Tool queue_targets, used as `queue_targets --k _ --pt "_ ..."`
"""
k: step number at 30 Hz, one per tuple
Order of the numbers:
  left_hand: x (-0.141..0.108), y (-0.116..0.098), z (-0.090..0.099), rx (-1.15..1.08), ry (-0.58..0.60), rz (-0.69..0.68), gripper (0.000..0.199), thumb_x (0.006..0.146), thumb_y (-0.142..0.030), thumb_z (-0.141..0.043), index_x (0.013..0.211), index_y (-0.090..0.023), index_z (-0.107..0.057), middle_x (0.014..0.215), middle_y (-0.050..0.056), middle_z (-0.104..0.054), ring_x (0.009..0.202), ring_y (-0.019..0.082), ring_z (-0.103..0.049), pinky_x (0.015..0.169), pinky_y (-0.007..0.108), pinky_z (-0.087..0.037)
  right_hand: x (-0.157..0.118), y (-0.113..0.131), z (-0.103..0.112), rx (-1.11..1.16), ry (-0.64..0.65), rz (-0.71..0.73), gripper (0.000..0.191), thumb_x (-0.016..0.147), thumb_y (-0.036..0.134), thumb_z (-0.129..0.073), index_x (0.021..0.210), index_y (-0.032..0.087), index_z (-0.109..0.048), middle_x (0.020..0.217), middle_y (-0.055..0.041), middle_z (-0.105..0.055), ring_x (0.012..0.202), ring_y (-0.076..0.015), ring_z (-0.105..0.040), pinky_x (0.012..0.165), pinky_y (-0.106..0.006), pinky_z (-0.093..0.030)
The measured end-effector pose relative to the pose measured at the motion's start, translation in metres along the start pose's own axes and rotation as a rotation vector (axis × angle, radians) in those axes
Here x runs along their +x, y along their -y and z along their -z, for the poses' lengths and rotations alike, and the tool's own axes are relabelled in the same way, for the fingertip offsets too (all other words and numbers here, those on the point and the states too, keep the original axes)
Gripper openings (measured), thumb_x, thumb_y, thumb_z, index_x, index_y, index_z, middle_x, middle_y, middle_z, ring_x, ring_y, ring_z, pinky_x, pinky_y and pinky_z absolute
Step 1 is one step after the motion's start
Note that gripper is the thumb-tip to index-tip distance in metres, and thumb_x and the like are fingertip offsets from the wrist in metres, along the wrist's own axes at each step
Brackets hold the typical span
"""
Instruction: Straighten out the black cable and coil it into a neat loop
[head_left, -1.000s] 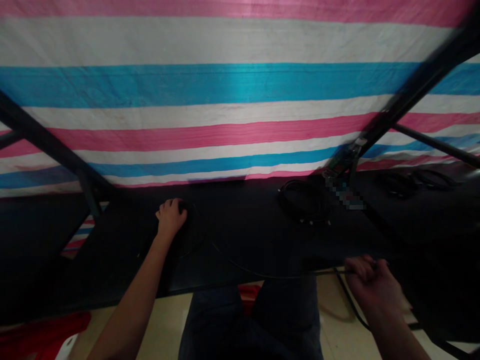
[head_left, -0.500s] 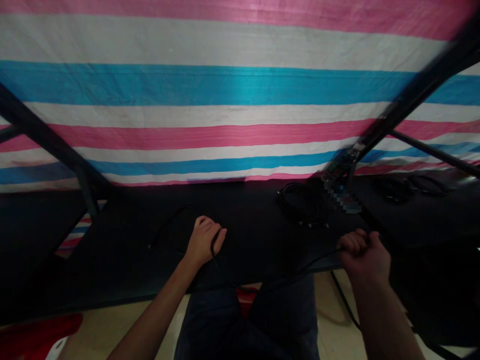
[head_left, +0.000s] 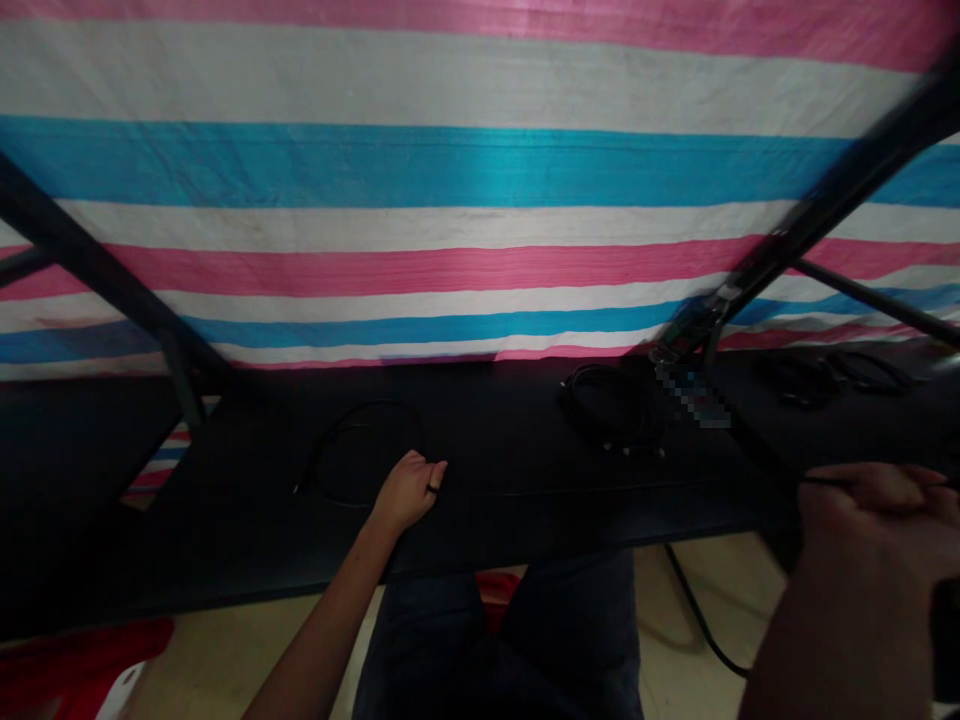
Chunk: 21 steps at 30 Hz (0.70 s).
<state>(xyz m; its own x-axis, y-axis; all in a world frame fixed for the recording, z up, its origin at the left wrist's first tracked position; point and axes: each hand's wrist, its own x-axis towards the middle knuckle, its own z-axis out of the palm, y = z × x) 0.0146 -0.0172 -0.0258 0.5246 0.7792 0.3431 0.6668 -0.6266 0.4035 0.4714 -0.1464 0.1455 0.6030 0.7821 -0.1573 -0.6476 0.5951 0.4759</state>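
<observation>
Nearest are the person's dark trousers (head_left: pixel 577 640), with a pale floor (head_left: pixel 660 610) showing below the worktop (head_left: pixel 510 430) and a red object (head_left: pixel 97 660) under its front left. The worktop is black and dimly lit.

The right hand (head_left: pixel 877 505) is closed around a black cable (head_left: pixel 375 403), raised close to the camera by the worktop's front right corner. The left hand (head_left: pixel 411 490) is also closed on this cable, just inside the front edge, left of the middle. A thin stretch runs between the hands; the rest lies in a loose loop towards the back left corner, one pale tip showing.

Nearer the back right corner lies a coiled bundle (head_left: pixel 585 425) with several pale connectors (head_left: pixel 627 451). Beside it, a clear packet (head_left: pixel 686 330) leans by the right-hand post (head_left: pixel 780 245); pixelation covers its lower part and no lettering is readable. More dark coils (head_left: pixel 870 373) lie further right. Behind hangs a pink, white and blue striped sheet (head_left: pixel 450 165).
</observation>
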Motion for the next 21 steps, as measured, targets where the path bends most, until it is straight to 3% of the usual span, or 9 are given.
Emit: queue_targets --k 2,4,7,9,11,15,17,21 --pt "-0.001 0.001 0.000 0.002 -0.026 0.017 0.052 0.105 -0.030 -0.035 0.057 -0.023 -0.055 0.055 0.004 -0.058 0.056 0.019 -0.054 0.065 0.036 -0.041 -0.004 -0.006 0.002 0.043 0.021 -0.081 0.020 0.080 0.016 -0.062 0.067 0.026 -0.050 0.047 0.0088 -0.026 0.035 -0.0048 -0.015 0.033 -0.017 -0.007" --pt "0.000 0.000 -0.001 0.002 -0.051 0.030 0.054 0.105 -0.029 -0.032 0.056 -0.023 -0.053 0.054 0.004 -0.057 0.054 0.018 -0.053 0.064 0.036 -0.041 -0.010 -0.016 0.009 -0.077 0.026 -0.040 0.009 0.087 0.025 -0.058 0.079 0.027 -0.055 0.049 0.0100 -0.021 0.034 -0.0079 -0.015 0.030 -0.022 -0.009" --pt "0.001 -0.004 -0.002 -0.005 -0.059 0.018 0.053 0.105 -0.028 -0.033 0.056 -0.023 -0.053 0.054 0.003 -0.055 0.053 0.017 -0.052 0.065 0.037 -0.040 -0.019 -0.034 0.028 -0.453 0.035 0.113 0.030 0.104 0.042 -0.035 0.096 0.022 -0.057 0.054 0.0107 -0.017 0.035 -0.0104 -0.021 0.028 -0.027 -0.023" --pt "0.001 -0.008 -0.002 -0.015 -0.049 -0.005 0.051 0.104 -0.027 -0.035 0.058 -0.023 -0.055 0.055 0.003 -0.056 0.055 0.017 -0.051 0.066 0.037 -0.040 -0.024 -0.045 0.046 -0.691 0.001 0.116 0.037 0.107 0.037 -0.026 0.096 0.018 -0.055 0.055 0.0114 -0.016 0.034 -0.0087 -0.025 0.030 -0.025 -0.031" --pt "0.002 -0.012 -0.001 -0.026 -0.040 -0.025 0.048 0.103 -0.025 -0.036 0.059 -0.023 -0.056 0.056 0.003 -0.057 0.056 0.018 -0.051 0.066 0.037 -0.041 -0.029 -0.053 0.065 -0.883 -0.055 0.038 0.031 0.106 0.026 -0.029 0.090 0.016 -0.054 0.054 0.0124 -0.018 0.033 -0.0059 -0.026 0.032 -0.022 -0.031" --pt "0.001 -0.014 0.002 -0.044 -0.040 -0.037 0.048 0.104 -0.024 -0.035 0.059 -0.023 -0.054 0.058 0.003 -0.058 0.058 0.018 -0.052 0.068 0.038 -0.042 -0.038 -0.055 0.099 -1.078 -0.156 -0.087 0.024 0.103 0.021 -0.038 0.084 0.016 -0.053 0.053 0.0129 -0.021 0.034 -0.0042 -0.027 0.035 -0.019 -0.029" --pt "0.000 -0.013 0.002 -0.048 -0.051 -0.026 0.049 0.104 -0.025 -0.035 0.058 -0.024 -0.052 0.058 0.003 -0.057 0.057 0.018 -0.052 0.068 0.038 -0.042 -0.039 -0.049 0.106 -1.096 -0.200 -0.023 0.028 0.102 0.020 -0.035 0.080 0.016 -0.051 0.052 0.0125 -0.020 0.034 -0.0046 -0.026 0.036 -0.019 -0.028" --pt "0.000 -0.010 -0.001 -0.032 -0.109 0.031 0.050 0.104 -0.025 -0.032 0.057 -0.024 -0.048 0.057 0.003 -0.057 0.055 0.018 -0.052 0.067 0.037 -0.042 -0.033 -0.028 0.103 -1.126 -0.267 0.239 0.036 0.101 0.019 -0.025 0.071 0.019 -0.044 0.051 0.0115 -0.018 0.033 -0.0056 -0.022 0.035 -0.021 -0.026"
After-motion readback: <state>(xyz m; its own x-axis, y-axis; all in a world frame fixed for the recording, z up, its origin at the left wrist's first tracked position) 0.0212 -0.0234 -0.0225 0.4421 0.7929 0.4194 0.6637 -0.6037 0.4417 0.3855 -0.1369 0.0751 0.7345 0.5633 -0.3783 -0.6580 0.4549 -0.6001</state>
